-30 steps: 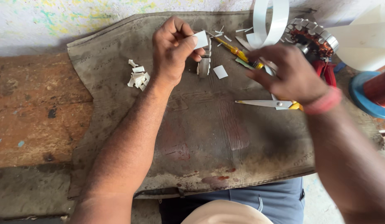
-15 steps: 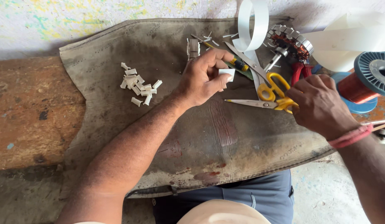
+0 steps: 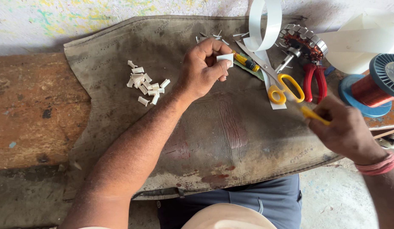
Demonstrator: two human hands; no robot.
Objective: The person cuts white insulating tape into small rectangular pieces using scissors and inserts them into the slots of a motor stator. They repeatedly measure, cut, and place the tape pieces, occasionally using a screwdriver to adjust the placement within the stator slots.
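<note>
Your left hand [image 3: 201,70] pinched a small white paper piece [image 3: 225,57] between thumb and fingertips, flat and rectangular, over the mat's [image 3: 231,140] far edge, middle. Your right hand [image 3: 345,133] was closed around the yellow handle of the scissors [image 3: 286,87], near the mat's right edge; the steel blades pointed toward the far edge and lay across the white strip [image 3: 265,29], a glossy band curling up in a loop.

The mat was worn, dark, leathery sheet, creased and stained, with a reddish patch at the near edge. Toward its far left corner sat a pile of folded white paper bits [image 3: 145,85], short and curled. A yellow-handled screwdriver [image 3: 247,62] lay just beside the paper piece, on a green scrap. Near the far right corner: a stator [image 3: 304,42], a round laminated ring with copper windings, and red-handled pliers [image 3: 314,80]. Off the right edge, a spool [image 3: 377,87] of copper wire on blue flanges. The bench [image 3: 31,106] left of the mat was rough, rusty brown.
</note>
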